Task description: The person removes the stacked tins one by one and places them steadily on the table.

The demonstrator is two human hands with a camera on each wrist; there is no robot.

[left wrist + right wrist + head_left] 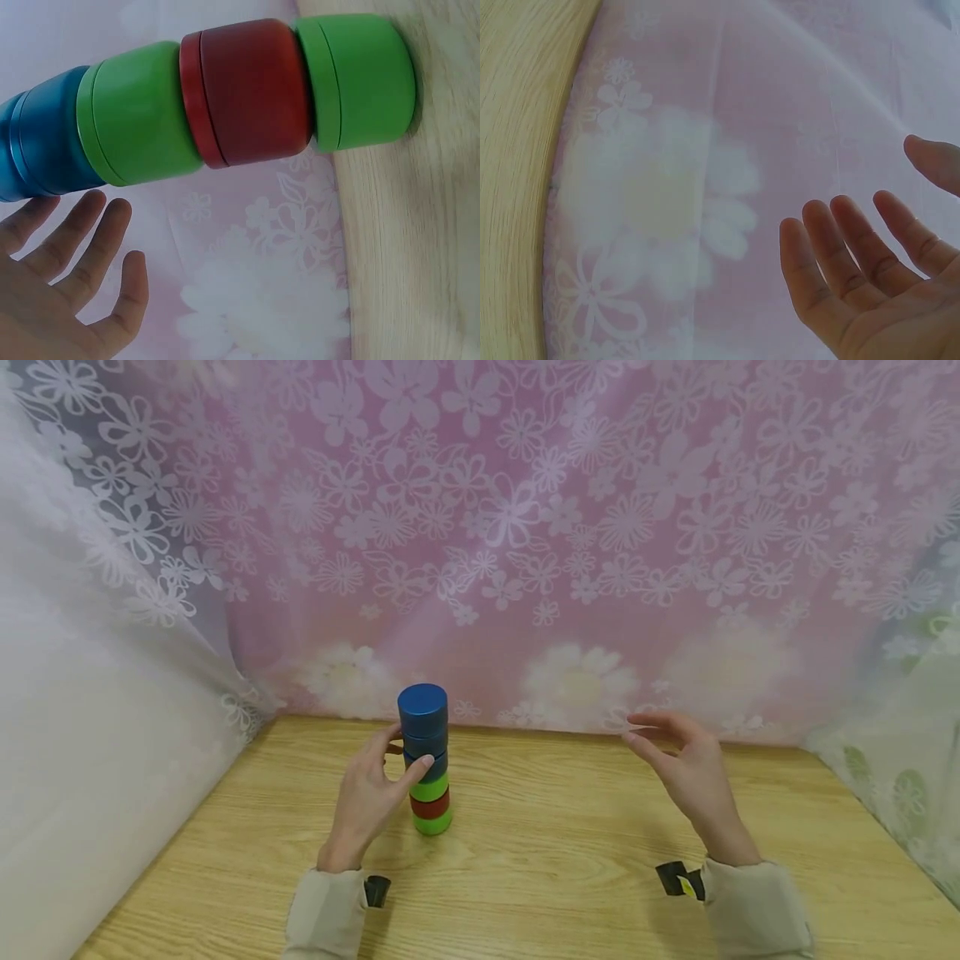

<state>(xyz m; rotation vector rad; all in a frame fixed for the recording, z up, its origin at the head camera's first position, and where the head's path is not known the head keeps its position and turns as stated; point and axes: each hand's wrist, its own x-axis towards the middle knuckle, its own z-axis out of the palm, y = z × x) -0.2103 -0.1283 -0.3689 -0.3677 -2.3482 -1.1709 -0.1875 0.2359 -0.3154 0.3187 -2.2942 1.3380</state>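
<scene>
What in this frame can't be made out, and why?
- Head view: the left hand covers part of the stack, so the number of blue pieces is unclear.
- Left wrist view: the stack's top is cut off at the frame edge.
- Right wrist view: the right hand is cropped; the stack is out of view.

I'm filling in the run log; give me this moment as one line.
left hand: touching blue pieces of stack | right hand: open, apart, holding nothing | stack: upright on table
</scene>
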